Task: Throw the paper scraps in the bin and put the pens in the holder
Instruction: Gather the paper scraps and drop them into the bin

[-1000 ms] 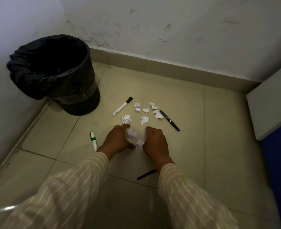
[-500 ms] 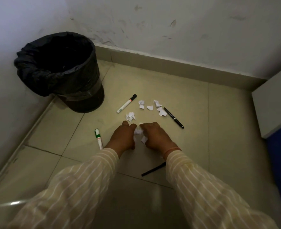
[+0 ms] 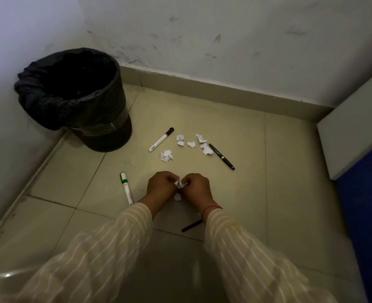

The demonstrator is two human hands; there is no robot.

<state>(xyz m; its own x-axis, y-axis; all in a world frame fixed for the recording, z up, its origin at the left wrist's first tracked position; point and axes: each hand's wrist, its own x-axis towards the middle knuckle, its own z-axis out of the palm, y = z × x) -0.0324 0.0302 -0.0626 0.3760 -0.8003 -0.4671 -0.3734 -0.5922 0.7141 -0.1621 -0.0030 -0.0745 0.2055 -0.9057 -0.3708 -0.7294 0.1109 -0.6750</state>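
Both hands had drawn together since a second ago, when they lay flat and apart on the floor, and the two loose scraps that sat between them were now gathered up. Left hand (image 3: 161, 186) and right hand (image 3: 197, 187) were curled in narrow, knuckle to knuckle, pinching a wad of white paper (image 3: 179, 184) between them, with one more bit (image 3: 177, 196) showing just below — whether held or lying on the tile, hard to say.

Risk, as it looked: the wad was small and crumpled, gripped by fingertips from two sides, so a piece could slip out on the way to the bin (image 3: 75, 99), which stood well apart in the corner, its black liner bunched over the rim. A careless toss could catch that liner fold and drop short.

Remaining scraps (image 3: 191, 144) lay in a loose cluster ahead — white, torn, lightly balled — between the red-banded marker (image 3: 161, 139) and the black pen (image 3: 221, 156). A green-capped marker (image 3: 126, 188) lay just beside the left wrist, and a dark pen (image 3: 191, 225) sat half hidden under the right sleeve. No holder was in sight.
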